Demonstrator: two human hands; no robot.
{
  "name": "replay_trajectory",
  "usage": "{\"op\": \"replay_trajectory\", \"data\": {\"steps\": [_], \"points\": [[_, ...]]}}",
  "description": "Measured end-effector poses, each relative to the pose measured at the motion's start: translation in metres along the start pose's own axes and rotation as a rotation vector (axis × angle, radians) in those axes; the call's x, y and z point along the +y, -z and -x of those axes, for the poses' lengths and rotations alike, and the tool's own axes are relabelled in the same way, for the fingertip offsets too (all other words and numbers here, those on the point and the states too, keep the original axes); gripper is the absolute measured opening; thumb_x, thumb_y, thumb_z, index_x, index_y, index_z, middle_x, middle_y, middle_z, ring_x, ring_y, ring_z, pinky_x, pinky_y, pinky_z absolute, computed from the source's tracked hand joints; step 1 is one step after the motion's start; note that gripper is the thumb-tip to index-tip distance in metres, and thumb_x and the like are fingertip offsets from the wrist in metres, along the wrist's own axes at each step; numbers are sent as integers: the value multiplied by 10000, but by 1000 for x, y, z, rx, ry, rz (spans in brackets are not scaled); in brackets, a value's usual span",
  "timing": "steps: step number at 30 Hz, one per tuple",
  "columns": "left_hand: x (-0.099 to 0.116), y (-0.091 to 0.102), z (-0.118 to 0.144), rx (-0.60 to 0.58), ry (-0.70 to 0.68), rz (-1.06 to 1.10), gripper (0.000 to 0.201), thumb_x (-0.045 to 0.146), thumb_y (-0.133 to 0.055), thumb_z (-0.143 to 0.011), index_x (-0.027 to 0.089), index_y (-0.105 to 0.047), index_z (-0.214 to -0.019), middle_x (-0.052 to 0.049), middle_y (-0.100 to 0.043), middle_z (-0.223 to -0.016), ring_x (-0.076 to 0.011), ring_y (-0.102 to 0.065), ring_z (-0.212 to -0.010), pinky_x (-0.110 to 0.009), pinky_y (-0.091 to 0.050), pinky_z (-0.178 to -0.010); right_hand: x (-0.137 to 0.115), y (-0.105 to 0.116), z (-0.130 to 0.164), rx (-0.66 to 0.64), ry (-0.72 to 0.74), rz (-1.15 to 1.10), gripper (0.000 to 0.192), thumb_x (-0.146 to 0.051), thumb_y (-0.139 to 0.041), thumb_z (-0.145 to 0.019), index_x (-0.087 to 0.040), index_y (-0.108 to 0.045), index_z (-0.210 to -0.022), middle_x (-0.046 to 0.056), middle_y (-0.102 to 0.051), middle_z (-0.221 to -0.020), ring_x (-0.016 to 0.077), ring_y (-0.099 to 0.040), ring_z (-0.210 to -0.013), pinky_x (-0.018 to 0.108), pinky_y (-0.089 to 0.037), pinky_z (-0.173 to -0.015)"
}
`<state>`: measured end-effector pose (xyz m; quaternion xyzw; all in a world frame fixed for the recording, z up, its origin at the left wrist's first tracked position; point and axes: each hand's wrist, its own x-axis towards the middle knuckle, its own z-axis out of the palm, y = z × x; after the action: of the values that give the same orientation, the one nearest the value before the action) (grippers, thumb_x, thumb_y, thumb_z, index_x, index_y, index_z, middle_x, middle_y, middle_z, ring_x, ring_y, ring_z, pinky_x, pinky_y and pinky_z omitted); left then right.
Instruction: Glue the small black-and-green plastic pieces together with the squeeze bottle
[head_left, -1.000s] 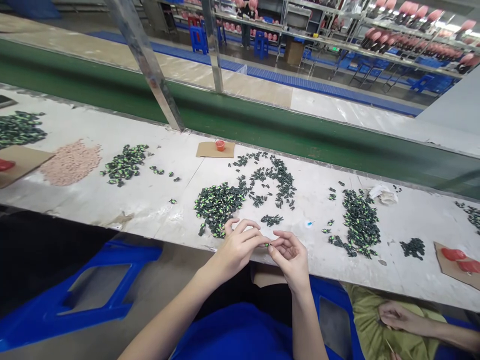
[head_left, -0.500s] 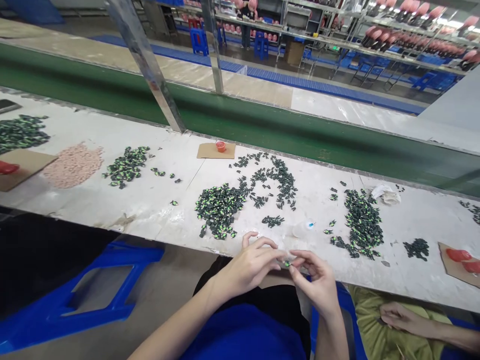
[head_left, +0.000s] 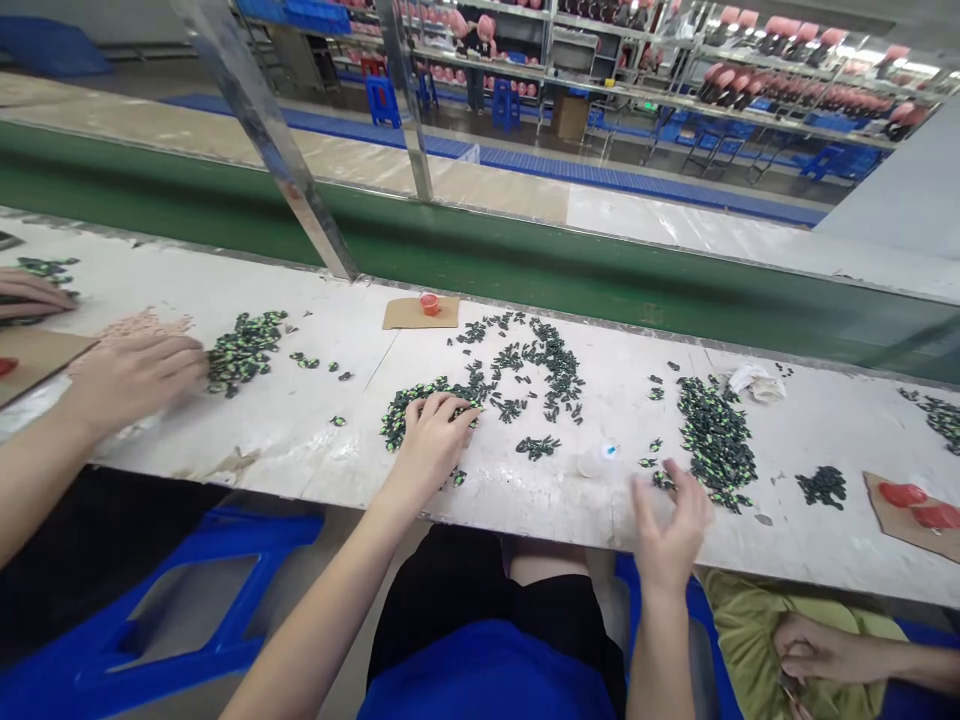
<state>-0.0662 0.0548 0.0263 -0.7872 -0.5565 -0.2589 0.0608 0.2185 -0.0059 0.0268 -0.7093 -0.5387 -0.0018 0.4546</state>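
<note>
The left hand (head_left: pixel 433 432) is resting, fingers curled, on the green-and-black pieces (head_left: pixel 420 400) heaped near the tabletop's (head_left: pixel 315 440) front edge, while the right hand (head_left: pixel 670 520), its grip open and empty, is hovering beside the larger pile (head_left: pixel 716 440), both heaps looking far from worked through.

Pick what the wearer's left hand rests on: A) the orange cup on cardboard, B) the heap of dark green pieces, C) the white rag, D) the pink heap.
B: the left hand lies palm-down on the heap of dark green pieces, away from the orange cup.
</note>
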Motion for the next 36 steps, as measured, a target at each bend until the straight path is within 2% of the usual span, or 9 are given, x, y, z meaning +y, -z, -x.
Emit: {"op": "replay_trajectory", "data": {"steps": [4,8,12,15,17,19,24,29,36], "points": [[-7,-5,-3,-128,-66,-56,321,30,-443,-827,194,-669,-985,-102,-700,-893,-286,-566,-939,-449,-353,-831,0,-22,13,-174,125,37,592,-573,-635,-740,-150,-574,-1149,160,-579,-1122,352,-360,-1205,562,-359,-975],[-18,-8,0,-113,-142,11,299,78,-420,-853,209,-677,-932,-86,-711,-865,-278,-583,-928,-425,-368,-817,-1,-39,18,-193,118,-32,348,-463,-647,-770,-201,-605,-994,123,-602,-1074,339,-382,-1205,549,-368,-985],[-6,-12,10,23,-166,202,249,229,-407,-929,181,-625,-1039,-77,-708,-847,-229,-615,-796,-352,-405,-725,-10,-38,19,-173,-72,-250,277,-393,-638,-774,-207,-548,-959,119,-613,-1123,285,-508,-1151,477,-433,-951],[20,-15,22,-16,-230,365,222,243,-398,-948,197,-615,-945,-49,-704,-851,-199,-619,-793,-330,-414,-740,-18,-31,19,-242,-280,-477,304,-382,-691,-720,-215,-507,-894,68,-671,-939,219,-640,-889,366,-514,-786],[37,-19,29,-89,-272,416,198,231,-428,-941,211,-624,-921,-34,-693,-827,-191,-610,-798,-314,-415,-718,-20,-26,19,-256,-351,-592,321,-384,-735,-668,-213,-501,-806,10,-657,-767,175,-629,-702,299,-506,-654],[49,-24,35,-86,-230,421,201,212,-437,-936,216,-638,-922,-45,-675,-816,-201,-593,-822,-312,-419,-705,-21,-22,19,-230,-378,-684,315,-376,-754,-638,-201,-526,-766,-22,-618,-683,139,-578,-606,256,-467,-574],[54,-31,40,-54,-141,418,200,196,-467,-930,215,-623,-1053,-70,-654,-899,-215,-571,-900,-327,-444,-734,-19,-23,21,-189,-492,-908,299,-434,-676,-704,-180,-570,-820,-38,-564,-620,98,-492,-494,223,-396,-469],[55,-29,38,-81,-48,505,340,143,-510,-905,208,-506,-1238,-45,-702,-931,-200,-602,-926,-333,-457,-786,-27,-30,24,-282,-488,-824,271,-429,-646,-738,-192,-523,-785,-43,-545,-596,105,-487,-470,220,-382,-435],[59,-31,40,-70,79,565,312,148,-573,-873,235,-544,-1172,-9,-739,-885,-191,-657,-880,-350,-465,-797,-43,-37,26,-246,-428,-582,249,-404,-639,-689,-159,-609,-721,-2,-585,-592,140,-523,-532,253,-428,-499]]}}
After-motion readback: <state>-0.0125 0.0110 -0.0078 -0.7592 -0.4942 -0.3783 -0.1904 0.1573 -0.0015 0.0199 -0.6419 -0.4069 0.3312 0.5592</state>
